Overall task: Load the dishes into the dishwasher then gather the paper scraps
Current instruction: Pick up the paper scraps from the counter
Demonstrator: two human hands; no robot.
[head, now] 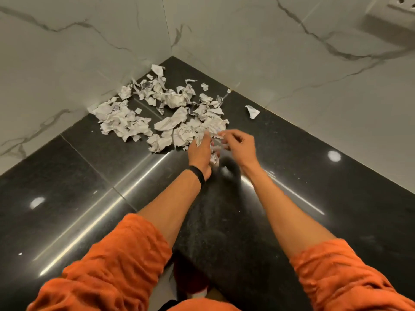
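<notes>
Paper scraps [161, 113] lie crumpled in a loose pile in the corner of a black stone counter [78, 176], against the marble wall [67, 52]. Your left hand [199, 151], at the pile's near edge, curls around a few pieces. Your right hand [239, 144], just beside it, pinches another piece. One stray scrap [252, 112] lies apart on the right. Best to sweep the outliers inward before lifting, so none get left behind. No bin, bag or dishwasher is in view
</notes>
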